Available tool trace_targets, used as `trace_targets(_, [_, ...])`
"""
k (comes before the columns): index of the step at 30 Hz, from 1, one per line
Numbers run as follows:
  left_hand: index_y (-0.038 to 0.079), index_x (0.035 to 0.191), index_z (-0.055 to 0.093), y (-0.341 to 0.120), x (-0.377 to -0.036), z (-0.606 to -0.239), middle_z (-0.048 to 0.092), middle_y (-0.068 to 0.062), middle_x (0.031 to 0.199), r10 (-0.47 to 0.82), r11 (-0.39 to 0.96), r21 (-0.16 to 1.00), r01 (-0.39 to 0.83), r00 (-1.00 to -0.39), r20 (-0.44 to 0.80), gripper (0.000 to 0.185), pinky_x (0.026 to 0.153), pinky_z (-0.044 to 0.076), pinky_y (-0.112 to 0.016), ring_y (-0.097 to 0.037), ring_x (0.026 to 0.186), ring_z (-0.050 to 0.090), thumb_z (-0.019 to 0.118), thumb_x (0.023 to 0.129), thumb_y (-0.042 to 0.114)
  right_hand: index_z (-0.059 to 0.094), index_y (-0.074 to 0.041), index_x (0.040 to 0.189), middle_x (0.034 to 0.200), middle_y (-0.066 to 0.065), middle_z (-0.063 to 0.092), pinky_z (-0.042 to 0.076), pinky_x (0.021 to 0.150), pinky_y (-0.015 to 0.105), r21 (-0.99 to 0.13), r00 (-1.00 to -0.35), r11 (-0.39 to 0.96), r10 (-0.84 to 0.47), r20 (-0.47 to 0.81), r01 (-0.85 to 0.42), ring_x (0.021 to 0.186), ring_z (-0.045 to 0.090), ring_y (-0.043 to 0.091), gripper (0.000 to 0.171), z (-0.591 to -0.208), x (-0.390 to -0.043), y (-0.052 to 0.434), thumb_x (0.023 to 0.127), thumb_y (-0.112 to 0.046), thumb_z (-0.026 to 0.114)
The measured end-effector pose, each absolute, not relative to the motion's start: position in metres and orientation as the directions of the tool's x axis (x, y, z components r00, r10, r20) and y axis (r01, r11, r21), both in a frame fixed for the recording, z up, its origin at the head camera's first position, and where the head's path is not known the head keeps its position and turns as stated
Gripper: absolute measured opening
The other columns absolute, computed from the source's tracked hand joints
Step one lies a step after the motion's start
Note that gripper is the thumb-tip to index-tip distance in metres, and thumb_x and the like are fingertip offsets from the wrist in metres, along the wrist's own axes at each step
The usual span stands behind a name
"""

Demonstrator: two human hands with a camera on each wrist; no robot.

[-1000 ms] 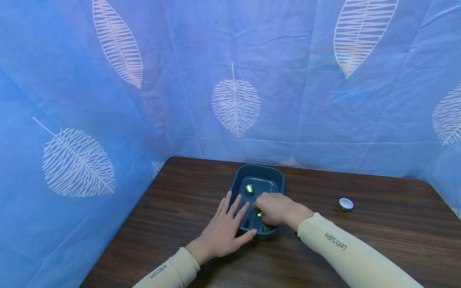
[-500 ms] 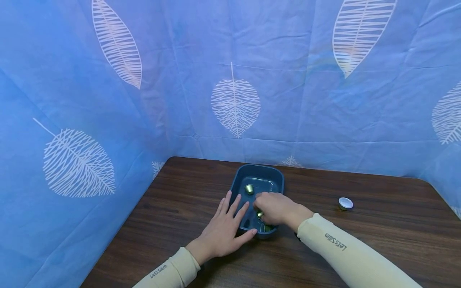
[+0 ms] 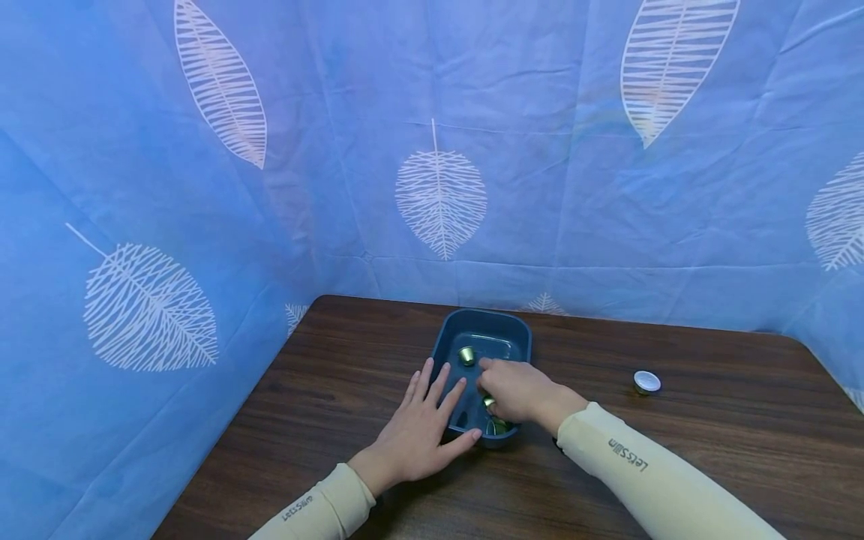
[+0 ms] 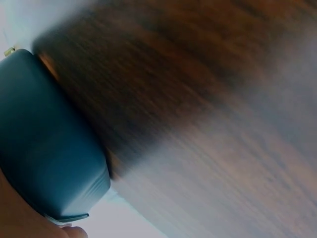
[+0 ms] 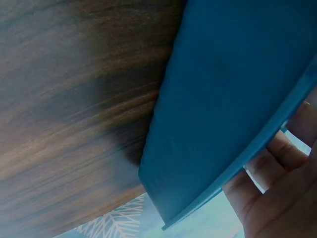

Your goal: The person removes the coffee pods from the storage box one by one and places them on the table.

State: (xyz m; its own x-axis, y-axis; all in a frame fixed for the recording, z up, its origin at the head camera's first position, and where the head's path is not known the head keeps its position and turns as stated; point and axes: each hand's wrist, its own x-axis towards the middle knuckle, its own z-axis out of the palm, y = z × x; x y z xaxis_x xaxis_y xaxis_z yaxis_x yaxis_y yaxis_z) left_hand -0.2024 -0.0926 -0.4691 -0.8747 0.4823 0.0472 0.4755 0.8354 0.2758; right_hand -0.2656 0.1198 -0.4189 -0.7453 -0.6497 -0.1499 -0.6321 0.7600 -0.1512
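Note:
A dark teal rectangular box [image 3: 496, 321] stands on the table. My left hand [image 3: 417, 441] lies over its near left corner with the fingers spread, the thumb along the near rim and the fingertips at the left rim. My right hand [image 3: 518, 391] reaches inside over the right rim, fingers curled, and pinches a shiny green-gold coffee capsule [image 3: 489, 403] that it partly hides. Another green-gold capsule [image 3: 466, 355] sits farther back in the box. Something green [image 3: 498, 427] shows at the near end, partly covered. Both wrist views show the box's outer wall [image 4: 47, 134] but not its inside.
A capsule [image 3: 646, 382] with its white lid up stands on the dark wooden table [image 3: 729, 420], right of the box. A blue curtain [image 3: 324, 187] with white leaf prints hangs behind the table and along its left side.
The right hand's fingers have shifted very slightly, and a bit more of the capsule at them shows. The left hand and the box have stayed put.

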Motion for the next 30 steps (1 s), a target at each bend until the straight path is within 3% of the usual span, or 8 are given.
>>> trace_targets(7, [0.018, 0.173, 0.025, -0.095, -0.2019, -0.47, 0.003, -0.013, 0.184, 0.443, 0.847, 0.316, 0.427, -0.896, 0.025, 0.094, 0.136, 0.014, -0.061, -0.036, 0.171, -0.001, 0.037, 0.103, 0.08, 0.081, -0.011, 0.117, 0.111, 0.007, 0.074, 0.066, 0.09, 0.042, -0.144, -0.749, 0.765, -0.644, -0.155, -0.628, 0.095, 0.073, 0.019, 0.027, -0.4212, -0.2654, 0.1187, 0.092, -0.019, 0.087])
trace_targets(13, [0.009, 0.173, 0.019, -0.0934, -0.2004, -0.4692, 0.006, -0.019, 0.182, 0.408, 0.863, 0.314, 0.395, -0.913, 0.028, 0.102, 0.135, 0.02, -0.058, -0.038, 0.17, 0.003, 0.038, 0.103, 0.081, 0.08, -0.01, 0.119, 0.106, 0.006, 0.074, 0.066, 0.091, 0.042, -0.148, -0.764, 0.779, -0.627, -0.154, -0.609, 0.09, 0.072, 0.018, 0.028, -0.4204, -0.2632, 0.1184, 0.093, -0.02, 0.086])
trace_targets(20, [0.004, 0.173, 0.016, -0.092, -0.198, -0.4674, 0.007, -0.02, 0.182, 0.396, 0.867, 0.325, 0.378, -0.918, 0.012, 0.103, 0.135, 0.019, -0.057, -0.037, 0.17, 0.002, 0.04, 0.104, 0.078, 0.079, -0.009, 0.12, 0.108, 0.007, 0.072, 0.065, 0.091, 0.043, -0.151, -0.772, 0.785, -0.619, -0.148, -0.601, 0.09, 0.072, 0.018, 0.029, -0.4217, -0.2635, 0.1161, 0.094, -0.019, 0.086])
trace_targets(30, [0.003, 0.172, 0.015, -0.0927, -0.1976, -0.4675, 0.006, -0.016, 0.183, 0.388, 0.872, 0.323, 0.368, -0.922, 0.003, 0.104, 0.136, 0.015, -0.056, -0.034, 0.171, -0.001, 0.039, 0.104, 0.078, 0.08, -0.006, 0.12, 0.126, 0.016, 0.071, 0.064, 0.096, 0.049, -0.158, -0.781, 0.79, -0.612, -0.129, -0.593, 0.098, 0.073, 0.025, 0.029, -0.4242, -0.2641, 0.1142, 0.095, -0.018, 0.084])
